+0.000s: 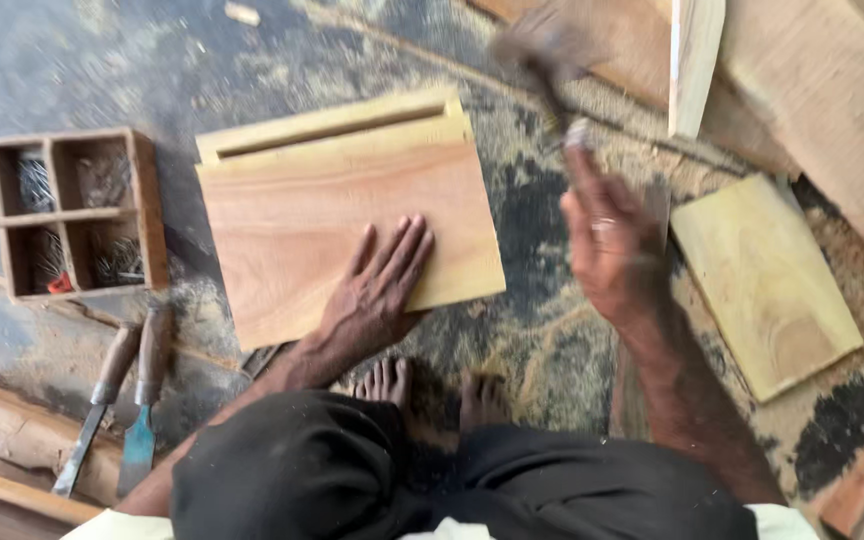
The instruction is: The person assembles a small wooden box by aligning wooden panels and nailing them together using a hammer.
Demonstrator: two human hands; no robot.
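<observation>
My left hand (377, 285) lies flat, fingers spread, on a light brown wooden board (292, 220) that rests on the sawdust-covered floor. A second pale plank (332, 120) sits along the board's far edge with a narrow gap between them. My right hand (607, 240) is raised to the right of the board and gripped around the handle of a hammer (547, 60). The hammer is blurred by motion, with its head up near the top of the view.
A small wooden compartment box (142, 205) holding nails stands at the left. Two chisels (122, 400) lie at the lower left beside wood offcuts. A yellowish board (767, 285) lies at the right, with more planks (822, 90) at the top right. My bare feet (432, 385) are below the board.
</observation>
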